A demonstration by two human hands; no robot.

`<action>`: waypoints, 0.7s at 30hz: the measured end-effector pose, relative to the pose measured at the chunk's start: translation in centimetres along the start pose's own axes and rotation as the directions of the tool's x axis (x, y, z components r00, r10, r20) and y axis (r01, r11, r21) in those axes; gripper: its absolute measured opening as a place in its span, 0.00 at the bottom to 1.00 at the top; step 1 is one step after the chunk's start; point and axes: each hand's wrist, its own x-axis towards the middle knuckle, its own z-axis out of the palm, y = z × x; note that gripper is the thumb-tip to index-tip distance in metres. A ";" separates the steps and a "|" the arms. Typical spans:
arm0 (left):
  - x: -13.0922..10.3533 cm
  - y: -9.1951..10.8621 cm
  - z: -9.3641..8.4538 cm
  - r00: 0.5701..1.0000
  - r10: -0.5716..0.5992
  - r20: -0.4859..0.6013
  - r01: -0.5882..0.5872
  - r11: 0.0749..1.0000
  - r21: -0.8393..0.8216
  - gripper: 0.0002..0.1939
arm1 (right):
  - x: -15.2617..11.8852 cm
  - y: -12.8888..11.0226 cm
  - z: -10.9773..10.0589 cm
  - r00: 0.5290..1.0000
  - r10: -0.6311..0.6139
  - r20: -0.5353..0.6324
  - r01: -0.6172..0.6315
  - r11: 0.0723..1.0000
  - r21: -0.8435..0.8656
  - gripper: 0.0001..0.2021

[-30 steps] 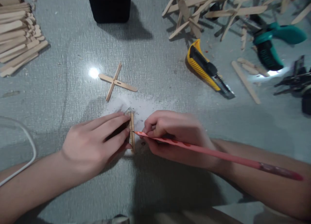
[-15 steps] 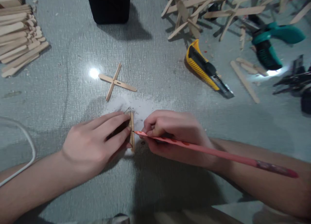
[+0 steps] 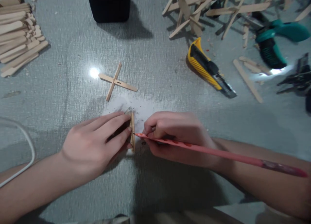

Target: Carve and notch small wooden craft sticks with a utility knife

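My left hand (image 3: 93, 136) lies over a short wooden craft stick (image 3: 132, 131), its fingertips holding the stick down against the table. A darker, marked strip shows beside the stick, mostly covered by my fingers. In my right hand (image 3: 172, 133) is a slim red pencil (image 3: 218, 154), pinched close to its point. The pencil tip touches or nearly touches the stick's right edge. Beyond my hands, two crossed craft sticks (image 3: 125, 85) form an X; one has a small slot near the crossing.
A yellow utility knife (image 3: 204, 66) lies to the right with its blade out. Farther right are teal-handled pliers (image 3: 270, 49) and loose sticks (image 3: 247, 79). Joined stick frames (image 3: 189, 11) stand behind, a black container (image 3: 109, 6) at the back, stacked sticks (image 3: 19, 39) far left, a white cable (image 3: 30, 139) nearer.
Both hands keep nearly the same place. The pencil's rear end has swung slightly to the right, and the view has shifted a little.
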 end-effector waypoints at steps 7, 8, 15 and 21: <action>0.1 -0.1 0.0 1.000 0.014 -0.015 -0.014 1.000 0.011 0.08 | 0.0 -0.1 -0.1 1.000 0.008 -0.006 -0.008 1.000 -0.007 0.11; 0.1 -0.1 0.0 1.000 0.011 -0.015 -0.011 1.000 0.016 0.08 | 0.0 -0.1 -0.1 1.000 0.009 0.000 -0.009 1.000 0.002 0.11; -0.1 0.0 0.1 1.000 0.005 -0.009 -0.005 1.000 0.017 0.09 | 0.1 -0.1 -0.1 1.000 0.001 0.007 -0.001 1.000 0.007 0.12; -0.1 -0.1 0.1 1.000 0.009 -0.015 -0.008 0.999 0.032 0.09 | 0.2 -0.1 -0.1 1.000 0.015 -0.009 -0.015 1.000 -0.015 0.11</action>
